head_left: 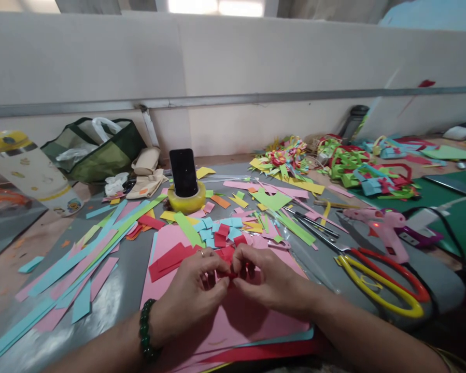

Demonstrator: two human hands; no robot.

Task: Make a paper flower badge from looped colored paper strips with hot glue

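My left hand (196,280), with a dark green bead bracelet at the wrist, pinches a small piece of red paper (228,274). Facing it, my right hand (262,272) grips the same piece, and the fingertips of both hands nearly meet. Much of the piece is hidden by the fingers. Both hands are over a stack of coloured paper with a pink sheet (248,324) on top. Left of the fingers lie red paper strips (170,261). Just beyond them sit small folded light-blue pieces (207,230) and a folded red piece (222,235).
Long paper strips (81,254) spread at left. A phone (184,173) stands in a yellow tape roll (186,199). Scissors (376,280) and a pink glue gun (388,228) lie at right. A tumbler (32,173) and green bag (100,155) stand back left; paper crafts (283,158) lie behind.
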